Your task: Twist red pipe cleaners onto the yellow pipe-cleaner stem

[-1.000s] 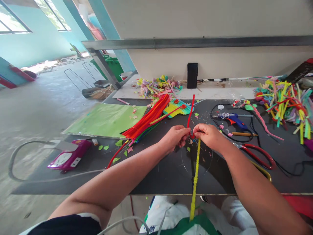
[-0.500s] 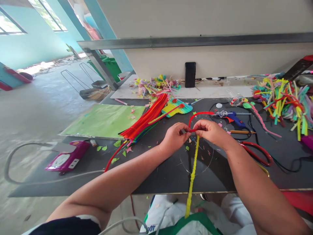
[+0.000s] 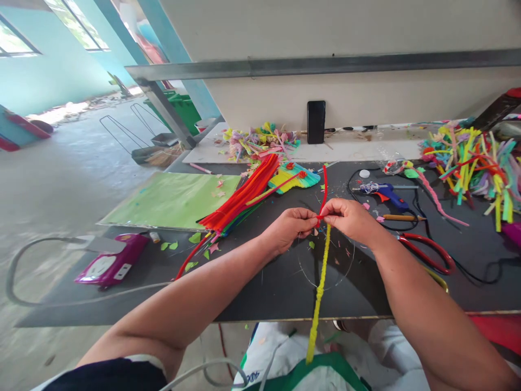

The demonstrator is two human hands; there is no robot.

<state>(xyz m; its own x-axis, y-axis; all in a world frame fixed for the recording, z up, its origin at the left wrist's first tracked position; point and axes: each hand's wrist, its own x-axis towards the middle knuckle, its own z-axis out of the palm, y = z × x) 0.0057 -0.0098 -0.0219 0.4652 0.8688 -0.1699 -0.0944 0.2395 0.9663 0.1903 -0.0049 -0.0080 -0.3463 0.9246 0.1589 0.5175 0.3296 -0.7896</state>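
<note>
Above the grey table, my left hand (image 3: 293,227) and my right hand (image 3: 345,220) meet fingertip to fingertip, both pinching a red pipe cleaner (image 3: 324,187). Its free end points up and away from me. A yellow pipe cleaner strand (image 3: 321,288), twisted and fuzzy, hangs from beneath my right fingers down past the table edge to my lap. Whether it is joined to the red one is hidden by my fingers. A thin clear thread or wire loops on the table below my hands. The bundle of red pipe cleaners (image 3: 240,195) lies to the left.
A blue glue gun (image 3: 385,194) and red-handled scissors (image 3: 427,254) lie at right, near a colourful pipe cleaner pile (image 3: 472,168). A green sheet (image 3: 175,201) and purple power strip (image 3: 113,260) occupy the left. A black phone (image 3: 316,122) leans on the back panel.
The red pipe cleaner's free end has swung from pointing right, near the glue gun, to standing upward and away. My left hand has turned slightly; both hands stay together at the same spot.
</note>
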